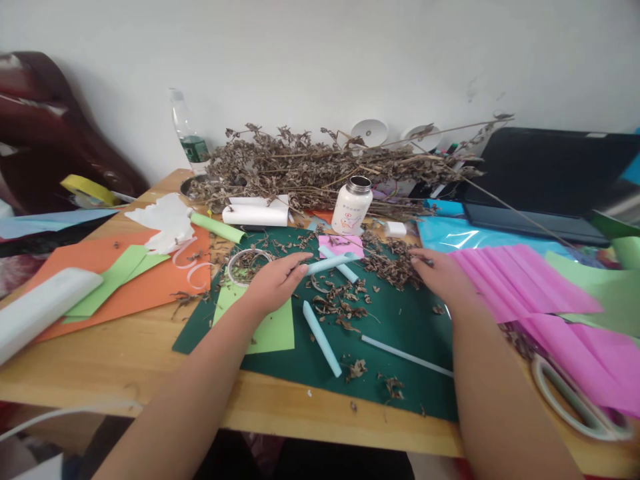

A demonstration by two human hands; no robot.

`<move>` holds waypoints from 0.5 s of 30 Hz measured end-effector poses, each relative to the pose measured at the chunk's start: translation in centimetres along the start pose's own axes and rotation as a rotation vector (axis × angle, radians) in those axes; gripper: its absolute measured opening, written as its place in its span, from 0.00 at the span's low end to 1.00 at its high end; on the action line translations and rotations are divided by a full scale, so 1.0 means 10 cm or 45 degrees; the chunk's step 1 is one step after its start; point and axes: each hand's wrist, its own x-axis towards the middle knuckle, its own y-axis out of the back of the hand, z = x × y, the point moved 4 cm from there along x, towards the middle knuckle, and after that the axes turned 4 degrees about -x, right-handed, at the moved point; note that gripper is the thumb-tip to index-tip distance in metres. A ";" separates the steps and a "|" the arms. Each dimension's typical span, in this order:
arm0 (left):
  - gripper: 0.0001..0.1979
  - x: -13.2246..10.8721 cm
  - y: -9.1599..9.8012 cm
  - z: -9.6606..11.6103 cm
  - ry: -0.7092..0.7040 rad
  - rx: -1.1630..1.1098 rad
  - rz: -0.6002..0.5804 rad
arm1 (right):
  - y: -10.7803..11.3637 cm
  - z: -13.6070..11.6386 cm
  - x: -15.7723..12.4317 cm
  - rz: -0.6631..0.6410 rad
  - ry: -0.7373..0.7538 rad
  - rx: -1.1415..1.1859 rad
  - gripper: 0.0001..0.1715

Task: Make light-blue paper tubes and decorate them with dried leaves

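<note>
My left hand (274,283) rests on the green cutting mat (400,333), fingers closed around one end of a light blue rolled paper tube (333,263). My right hand (440,277) lies further right on the mat, its fingertips down in a heap of dried leaf crumbs (390,267); whether it pinches anything is hidden. A second light blue tube (321,337) and a thin white stick (406,356) lie on the mat near me. Another blue tube (345,269) lies under the held one.
A big bundle of dried branches (320,163) fills the back of the wooden table. A white bottle (352,205), pink note (341,244), tape rings (247,265), orange paper (125,280), green sheets, pink paper (540,287) and a laptop (545,180) surround the mat.
</note>
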 end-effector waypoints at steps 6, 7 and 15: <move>0.19 0.02 -0.01 0.03 -0.062 0.061 0.004 | -0.09 -0.18 -0.05 -0.130 0.332 -0.020 0.12; 0.19 0.02 -0.01 0.03 -0.070 0.072 -0.008 | -0.11 -0.18 -0.05 -0.151 0.346 -0.066 0.13; 0.18 0.02 -0.01 0.06 -0.100 0.103 -0.019 | -0.14 -0.31 -0.07 -0.179 0.358 -0.430 0.14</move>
